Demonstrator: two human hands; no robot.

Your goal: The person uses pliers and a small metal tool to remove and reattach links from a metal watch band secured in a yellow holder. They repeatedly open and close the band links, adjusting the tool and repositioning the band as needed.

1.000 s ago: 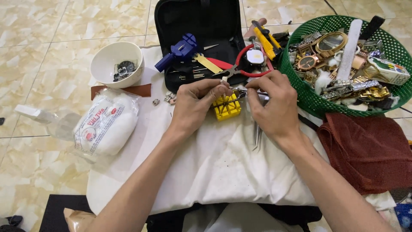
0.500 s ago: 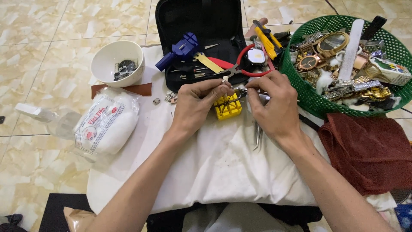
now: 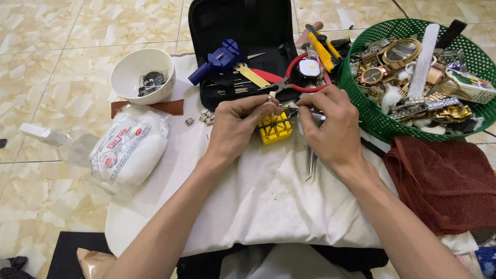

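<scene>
Right now my left hand (image 3: 238, 124) and my right hand (image 3: 330, 129) meet over the yellow slotted holder block (image 3: 275, 129), which sits on the white cloth (image 3: 268, 206) just in front of the open black tool case (image 3: 248, 46). My left fingertips (image 3: 268, 106) are pinched together on a thin metal piece, likely a bit of watch band (image 3: 287, 109), held just above the block. My right fingers are curled closed near its other end, but I cannot tell whether they grip a tool or the band itself. I judge this to be the fine step of working on a link or pin. The next move calls for a steady, small push with the piece kept level. Thin tweezers (image 3: 311, 160) lie on the cloth under my right wrist, and the green basket (image 3: 372, 116) of watches is near.
</scene>
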